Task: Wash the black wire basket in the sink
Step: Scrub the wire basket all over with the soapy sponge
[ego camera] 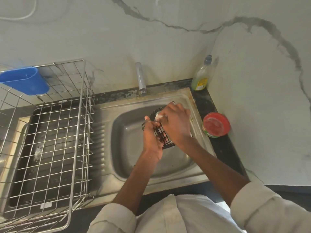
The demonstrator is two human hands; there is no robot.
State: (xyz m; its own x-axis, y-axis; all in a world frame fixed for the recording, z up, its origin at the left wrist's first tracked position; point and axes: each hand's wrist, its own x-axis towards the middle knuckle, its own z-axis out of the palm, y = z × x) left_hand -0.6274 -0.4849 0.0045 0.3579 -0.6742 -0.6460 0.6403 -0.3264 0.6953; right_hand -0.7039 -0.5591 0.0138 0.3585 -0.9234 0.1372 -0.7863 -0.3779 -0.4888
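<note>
- At the grip itself: the left hand clasps the near side of the small black wire-mesh basket, fingers hooked through its grid, holding it above the basin of the stainless steel sink.
- Just over that grip, the right hand is curled around a whitish, soapy scrubbing pad and presses it on the basket's upper edge.
- Judged from this, the scrubbing step is in hand; rinsing is not yet begun.
- Beyond the grip stands the chrome tap, with no water visibly running.
- Next likely calls for turning the basket in the left hand to reach unscrubbed sides, then rinsing under the tap.
- Right of the grip, on the dark counter: a red-lidded round tub; farther off, a green dish-soap bottle.
- Well left of the grip sits a large steel wire drying rack carrying a blue plastic cup.
</note>
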